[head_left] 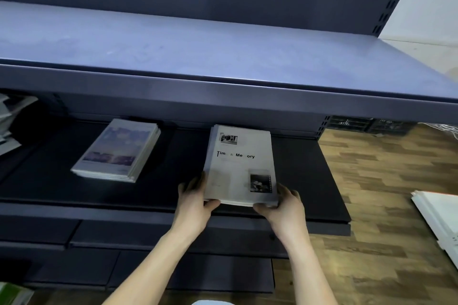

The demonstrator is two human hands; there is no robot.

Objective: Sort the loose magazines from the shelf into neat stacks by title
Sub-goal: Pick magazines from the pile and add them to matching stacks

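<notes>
Both hands hold the near end of one pile of magazines: the left hand (194,199) has its fingers along the pile's left edge and its thumb hooked round the near left corner, and the right hand (285,202) has fingers curled against the right edge with the thumb at the near right corner. This pile, the grey stack (240,166), lies flat on the dark lower shelf (309,181), close to its front edge and toward its right end; the top cover is pale grey with black lettering that reads roughly "Time & Memory" — some letters are washed out — plus a small photo near the far end and another near the right hand.

To the left on the same shelf, well apart, a second stack (116,151) of magazines lies turned at an angle, its top cover showing a bluish-purple picture. At the far left edge of the view a looser heap of papers (8,124) sits in shadow, too dim to read.

Above runs a blue-grey upper shelf (223,39) with a dark back panel behind it. Off to the right is wood-patterned flooring (384,193), and some white panels (441,215) lie on it at the frame's right edge
</notes>
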